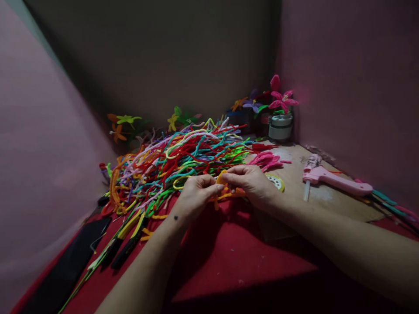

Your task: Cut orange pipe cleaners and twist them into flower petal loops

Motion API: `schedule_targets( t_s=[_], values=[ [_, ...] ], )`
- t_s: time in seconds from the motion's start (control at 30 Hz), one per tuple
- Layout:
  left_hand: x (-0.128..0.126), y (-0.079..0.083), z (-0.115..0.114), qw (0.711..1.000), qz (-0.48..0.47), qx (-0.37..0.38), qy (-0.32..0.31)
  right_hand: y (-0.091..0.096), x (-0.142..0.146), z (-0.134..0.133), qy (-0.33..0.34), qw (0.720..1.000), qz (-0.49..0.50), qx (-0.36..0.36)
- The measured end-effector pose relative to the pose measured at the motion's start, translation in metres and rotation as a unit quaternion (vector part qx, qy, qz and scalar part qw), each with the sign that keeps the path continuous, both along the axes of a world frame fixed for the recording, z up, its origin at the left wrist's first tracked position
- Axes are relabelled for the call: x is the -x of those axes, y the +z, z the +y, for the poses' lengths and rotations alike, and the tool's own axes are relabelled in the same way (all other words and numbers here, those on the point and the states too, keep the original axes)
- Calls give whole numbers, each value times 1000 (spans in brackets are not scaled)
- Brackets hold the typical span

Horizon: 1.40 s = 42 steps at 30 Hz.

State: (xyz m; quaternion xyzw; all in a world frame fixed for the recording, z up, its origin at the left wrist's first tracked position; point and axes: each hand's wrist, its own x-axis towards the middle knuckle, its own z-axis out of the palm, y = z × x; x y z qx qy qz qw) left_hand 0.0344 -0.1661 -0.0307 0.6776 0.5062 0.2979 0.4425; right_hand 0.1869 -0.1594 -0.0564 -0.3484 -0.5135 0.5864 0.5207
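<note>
Both hands meet over the front of the red-covered table, pinching an orange pipe cleaner (222,177) that is bent into a small loop. My left hand (199,188) is closed on its left side, thumb and forefinger together. From the right, my right hand (250,181) grips the loop between thumb and fingertips. A short orange end hangs below the fingers, and more orange pipe cleaners (231,195) lie just beneath. Right behind the hands spreads a large heap of many-coloured pipe cleaners (183,152). The fingertips partly hide the held piece.
Pliers with yellow-black handles (129,237) and a dark flat case (70,261) lie left. On a board (340,203) at right rests a pink glue gun (340,179), near a yellow-rimmed disc (276,182). Pink pipe cleaners (266,160) and a flower pot (280,127) stand farther back.
</note>
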Motion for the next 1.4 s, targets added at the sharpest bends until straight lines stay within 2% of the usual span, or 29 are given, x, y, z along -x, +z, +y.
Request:
schedule_targets(
  t_s=[0.1,0.2,0.27,0.37,0.47,0.6,0.67,0.8,0.87,0.97,1.07,1.17,1.33,1.4],
  values=[
    [-1,3,-1,999,21,-30,-32,-2,1,3,11,997,57,58],
    [-3,5,-3,995,41,-79,-53,-4,2,6,52,976,142,159],
    [-3,5,-3,990,56,-118,-50,-5,2,7,63,966,169,184],
    [-3,4,-3,989,70,-126,-35,-4,0,7,57,980,132,137],
    [-2,4,-3,995,51,-75,-38,-1,-3,6,31,996,48,62],
    [-3,4,-3,996,46,-30,-66,1,-2,2,-24,1000,-14,4],
    [-3,1,-3,996,42,-15,-75,0,1,-1,-66,996,-54,-39],
    [-5,-4,-1,997,-9,21,-73,0,5,-5,-165,962,-155,-155],
    [-4,-5,0,996,-34,40,-66,0,4,-3,-149,968,-147,-138],
    [-2,-4,0,993,-59,75,-63,0,0,3,-34,996,-62,-51],
    [0,-2,-1,993,-57,78,-63,-2,-4,9,29,1000,-8,-7],
    [0,1,-2,994,-45,69,-69,-2,-5,11,21,999,-23,-8],
    [2,4,-3,990,-69,90,-84,3,-4,8,-56,998,-31,-4],
    [2,4,-2,989,-82,90,-78,4,-4,7,-61,998,-20,-8]
  ],
)
